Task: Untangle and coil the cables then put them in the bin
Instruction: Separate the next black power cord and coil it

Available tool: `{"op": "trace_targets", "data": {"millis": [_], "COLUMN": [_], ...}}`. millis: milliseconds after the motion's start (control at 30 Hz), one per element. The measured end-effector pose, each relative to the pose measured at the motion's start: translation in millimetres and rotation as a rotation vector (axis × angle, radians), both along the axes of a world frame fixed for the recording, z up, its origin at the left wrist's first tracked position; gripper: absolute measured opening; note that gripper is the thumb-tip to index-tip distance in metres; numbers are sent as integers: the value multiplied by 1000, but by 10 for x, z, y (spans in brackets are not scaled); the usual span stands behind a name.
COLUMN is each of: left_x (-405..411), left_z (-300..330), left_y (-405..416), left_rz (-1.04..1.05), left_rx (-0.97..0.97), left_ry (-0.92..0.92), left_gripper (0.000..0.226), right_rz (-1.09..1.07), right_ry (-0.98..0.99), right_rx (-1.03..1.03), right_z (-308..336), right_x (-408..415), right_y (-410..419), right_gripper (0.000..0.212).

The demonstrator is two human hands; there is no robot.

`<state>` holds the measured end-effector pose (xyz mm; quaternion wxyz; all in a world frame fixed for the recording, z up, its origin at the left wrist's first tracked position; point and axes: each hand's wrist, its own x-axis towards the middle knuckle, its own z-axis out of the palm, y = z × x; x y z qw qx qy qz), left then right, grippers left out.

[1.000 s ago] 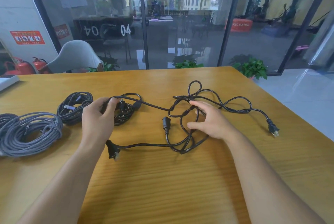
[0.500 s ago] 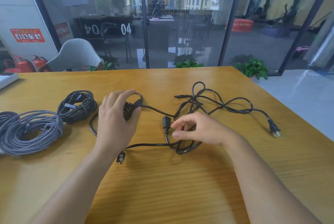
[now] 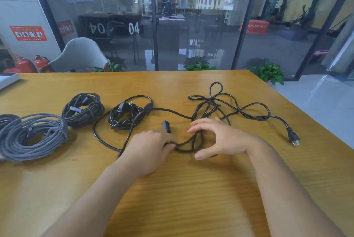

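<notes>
Table: wooden top (image 3: 191,189), glass wall behind.
Tangled cable: black cable (image 3: 229,106) sprawls mid-table, between your hands.
Left hand: your left hand (image 3: 149,150) grips its strand.
Right hand: your right hand (image 3: 224,137) hovers, fingers spread, released.
Coils: 3 coiled bundles (image 3: 34,135) lie left.

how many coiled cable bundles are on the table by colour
grey bundles: 2, the big one and one cut off at the left edge
black bundles: 2, one beside the grey, one further right
total: 4; the loose black tangle is not counted
</notes>
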<state>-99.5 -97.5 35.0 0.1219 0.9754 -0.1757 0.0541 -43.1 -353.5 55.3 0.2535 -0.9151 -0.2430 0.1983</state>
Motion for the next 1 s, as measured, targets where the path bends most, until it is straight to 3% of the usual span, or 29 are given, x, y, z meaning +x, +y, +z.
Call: {"op": "trace_targets", "data": {"millis": [133, 233, 367, 500, 633, 700, 767, 833, 1000], "left_x": [83, 129, 125, 106, 103, 99, 88, 94, 141], "left_z": [78, 61, -2, -41, -145, -163, -152, -142, -173], "left_y": [217, 321, 330, 260, 188, 185, 200, 231, 340], "left_rz": [247, 317, 195, 25, -107, -128, -121, -73, 63], "left_rx": [-96, -162, -158, -76, -203, -275, -337, -389, -423], "left_ry": [-132, -185, -185, -70, 25, 34, 32, 6, -26], "left_gripper": [25, 24, 30, 35, 9, 18, 25, 32, 56], "right_rz": [-205, -316, -329, -414, -510, -408, -201, -73, -57], "right_ry": [-154, -224, -391, -467, -579, -705, -695, -620, -590], "right_rx": [-8, 14, 30, 6, -28, 99, 162, 100, -42], "right_z": [-24, -123, -236, -324, -361, -304, -233, -215, -207], "right_x": [84, 199, 308, 404, 423, 364, 265, 180, 179], "right_y": [-69, -125, -103, -100, -48, 27, 132, 224, 257], "right_gripper": [55, 55, 62, 66, 55, 46, 33, 26, 36]}}
